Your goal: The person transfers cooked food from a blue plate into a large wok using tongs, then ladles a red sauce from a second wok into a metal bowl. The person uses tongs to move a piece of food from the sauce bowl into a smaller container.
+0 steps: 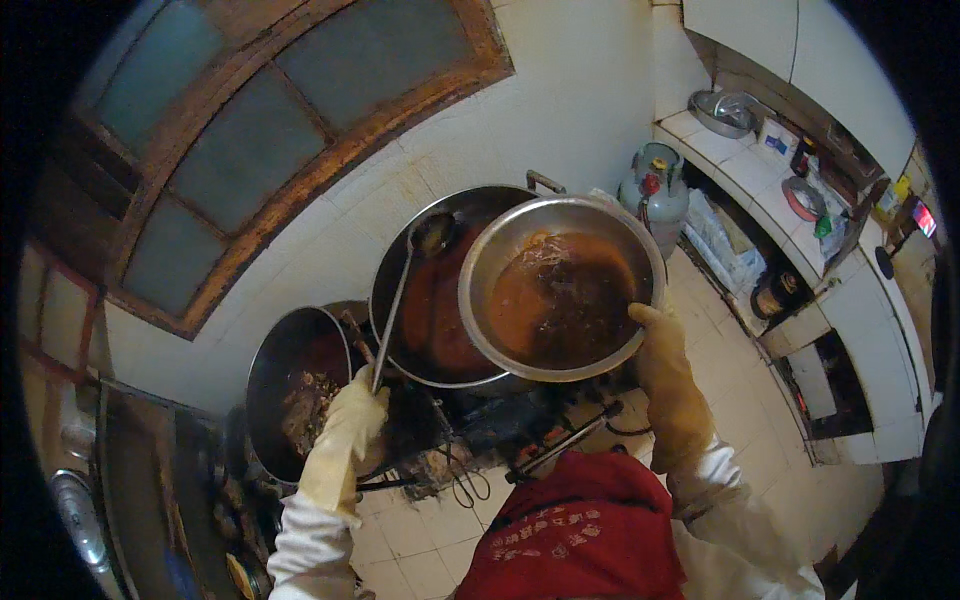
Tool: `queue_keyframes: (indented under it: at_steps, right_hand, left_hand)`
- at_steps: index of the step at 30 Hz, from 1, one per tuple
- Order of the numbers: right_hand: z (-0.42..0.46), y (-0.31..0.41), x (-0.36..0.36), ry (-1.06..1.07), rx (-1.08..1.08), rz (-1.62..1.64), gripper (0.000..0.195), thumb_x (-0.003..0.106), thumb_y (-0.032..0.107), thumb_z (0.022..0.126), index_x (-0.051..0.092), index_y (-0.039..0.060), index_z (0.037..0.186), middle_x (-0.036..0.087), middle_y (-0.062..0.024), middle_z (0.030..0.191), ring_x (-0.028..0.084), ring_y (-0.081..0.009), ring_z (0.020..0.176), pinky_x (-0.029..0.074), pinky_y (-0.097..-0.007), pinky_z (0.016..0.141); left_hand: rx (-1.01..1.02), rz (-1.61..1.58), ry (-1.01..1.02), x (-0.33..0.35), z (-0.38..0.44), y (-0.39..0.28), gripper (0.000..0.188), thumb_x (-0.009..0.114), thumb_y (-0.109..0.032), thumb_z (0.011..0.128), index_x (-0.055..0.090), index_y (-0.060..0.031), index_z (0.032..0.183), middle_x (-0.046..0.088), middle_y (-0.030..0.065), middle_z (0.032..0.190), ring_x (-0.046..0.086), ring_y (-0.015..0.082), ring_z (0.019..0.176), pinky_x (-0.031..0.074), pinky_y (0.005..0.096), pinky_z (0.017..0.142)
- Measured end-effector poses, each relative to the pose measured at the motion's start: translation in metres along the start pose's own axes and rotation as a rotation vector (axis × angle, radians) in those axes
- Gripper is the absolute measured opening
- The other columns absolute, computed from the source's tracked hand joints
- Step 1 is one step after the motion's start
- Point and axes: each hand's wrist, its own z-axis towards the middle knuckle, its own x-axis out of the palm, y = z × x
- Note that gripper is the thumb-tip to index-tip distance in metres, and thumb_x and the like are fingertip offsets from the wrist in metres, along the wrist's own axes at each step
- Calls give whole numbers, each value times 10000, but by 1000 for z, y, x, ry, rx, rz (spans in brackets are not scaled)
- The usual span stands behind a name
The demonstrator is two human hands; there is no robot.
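My left hand point(352, 420), in a pale rubber glove, is closed on the metal handle of a ladle point(395, 300). The ladle's bowl is over the left part of a large metal pot point(435, 322) of reddish-brown liquid. My right hand point(664, 345), in a yellowish glove, grips the right rim of a wide steel basin point(559, 364) with its thumb over the edge. Brown liquid point(570, 300) fills the lower part of the basin, which covers the right side of the large pot. At left, a second pot point(298, 390) holds dark solid pieces.
A gas cylinder point(658, 196) stands behind the basin at right. A tiled counter point(742, 161) with a metal bowl point(721, 114) and small items curves along the right. Fire tongs or similar metal rods point(574, 439) lie near the apron. A wood-framed window point(322, 142) is at upper left.
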Motion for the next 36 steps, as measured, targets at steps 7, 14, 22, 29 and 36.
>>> queue_keyframes:
  at_steps: [7, 14, 22, 29, 36]
  right_hand:
    - [6, 1, -3, 59, -38, 33, 347, 670, 48, 940, 711, -15, 1279, 765, -155, 1142, 751, -296, 985, 617, -425, 917]
    - [5, 5, 2, 109, -68, 38, 404, 626, 26, 949, 677, 26, 1350, 760, -149, 1192, 753, -302, 1028, 618, -428, 957]
    - [-1, 8, 3, 191, -106, 51, 569, 577, -61, 908, 619, 40, 1467, 743, -151, 1304, 736, -298, 1120, 603, -426, 1008]
    - [19, 1, -10, 96, -125, -64, 569, 618, -82, 894, 621, 34, 1451, 747, -144, 1248, 729, -317, 1079, 603, -436, 971]
    - [36, -10, -18, 31, -112, -53, 567, 662, -85, 891, 612, 22, 1445, 752, -139, 1225, 734, -309, 1027, 616, -432, 924]
  left_hand:
    - [-191, 247, -25, 71, 100, -11, 601, 485, -558, 1104, 652, -90, 1443, 723, 203, 1411, 724, 366, 1276, 573, 508, 1058]
    - [-236, -706, 458, 115, 121, -31, 217, 566, -191, 1107, 737, -57, 1084, 774, 152, 958, 726, 338, 783, 550, 508, 557]
    - [-262, -1708, 1126, 80, 51, -13, 234, 526, -89, 1127, 635, 41, 1289, 695, 40, 808, 629, 112, 526, 460, 251, 441]
    - [-106, -1861, 966, 19, -39, -7, 422, 577, -87, 1103, 554, 76, 1492, 714, 16, 811, 624, 70, 534, 487, 225, 456]
    - [26, -1875, 887, -78, -75, -22, 476, 550, -110, 1115, 484, 151, 1508, 759, 138, 801, 694, 172, 508, 517, 250, 408]
